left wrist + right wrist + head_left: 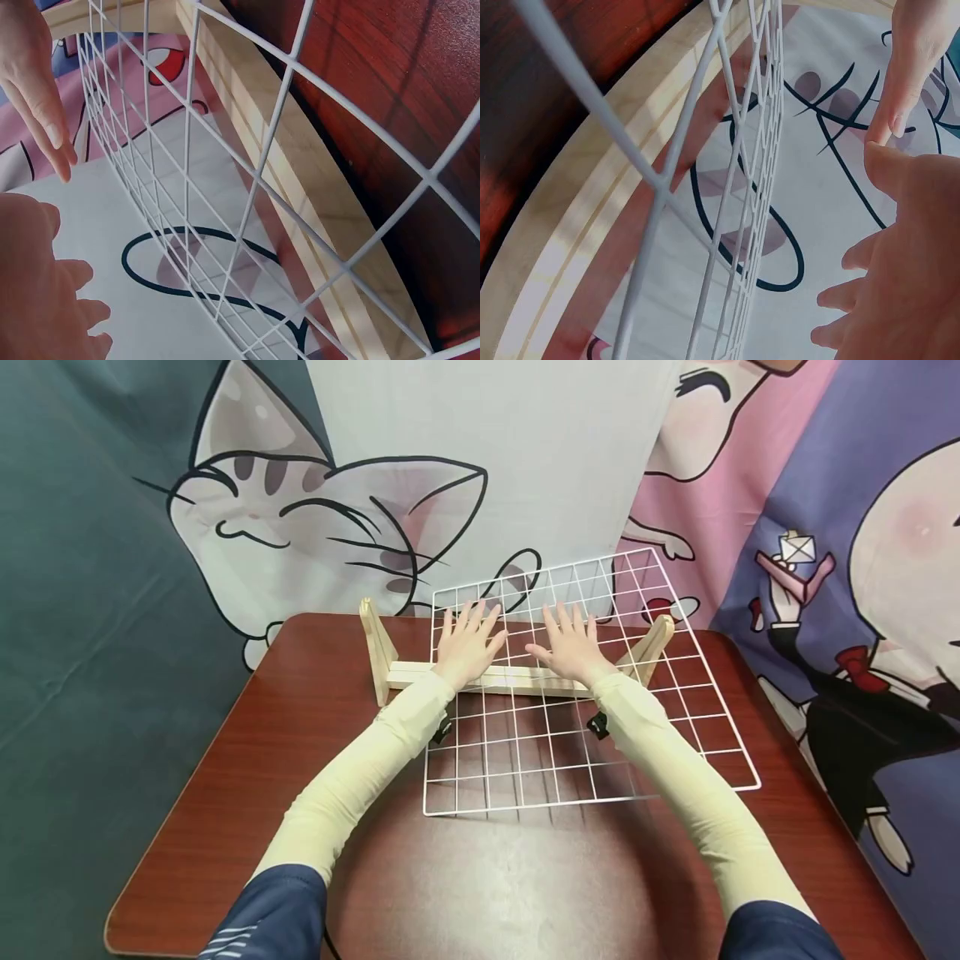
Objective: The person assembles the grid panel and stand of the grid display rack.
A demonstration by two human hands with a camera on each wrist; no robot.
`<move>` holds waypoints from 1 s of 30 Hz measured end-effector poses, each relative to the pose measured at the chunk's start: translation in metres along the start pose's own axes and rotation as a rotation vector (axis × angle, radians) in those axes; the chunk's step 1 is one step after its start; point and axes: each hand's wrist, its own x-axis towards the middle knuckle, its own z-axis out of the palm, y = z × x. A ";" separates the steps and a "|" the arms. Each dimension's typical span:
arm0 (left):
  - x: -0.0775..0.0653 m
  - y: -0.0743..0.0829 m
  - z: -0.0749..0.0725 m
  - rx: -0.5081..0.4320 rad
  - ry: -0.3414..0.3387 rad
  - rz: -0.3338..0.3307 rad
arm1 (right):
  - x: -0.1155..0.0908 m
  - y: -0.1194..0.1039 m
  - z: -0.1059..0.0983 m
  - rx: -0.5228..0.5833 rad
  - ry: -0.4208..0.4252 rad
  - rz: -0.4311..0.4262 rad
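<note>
A white wire grid panel [553,750] lies at a slant over a pale wooden stand [517,679]. Over the panel's upper left part, my left hand [467,647] is spread with straight fingers. My right hand [572,647] is spread likewise, a short way to its right. Neither hand holds anything. In the left wrist view, a gap shows between my left hand [41,277] and the wires [259,176]. The right wrist view shows my right hand [915,262] also apart from the grid [660,187].
The stand's left upright [377,647] and right upright [651,647] rise from the red-brown table [300,777]. Behind the table hangs a cloth printed with cartoon figures [255,535]. A dark cable [330,943] runs by the left sleeve.
</note>
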 end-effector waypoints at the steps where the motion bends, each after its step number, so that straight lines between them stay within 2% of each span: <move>1: 0.000 0.000 -0.001 -0.003 0.009 0.003 | 0.000 0.000 -0.001 0.000 0.002 0.001; 8: 0.001 0.003 -0.006 -0.039 0.073 0.017 | 0.000 0.000 -0.006 -0.009 0.000 0.008; 17: -0.004 0.005 -0.010 -0.113 0.219 0.023 | -0.001 0.000 -0.007 0.035 0.007 -0.036; 25: -0.014 0.004 -0.007 -0.148 0.276 0.038 | -0.012 0.000 -0.016 0.092 0.034 -0.032; 30: -0.018 0.003 -0.002 -0.177 0.344 0.056 | -0.020 0.000 -0.021 0.112 0.049 -0.035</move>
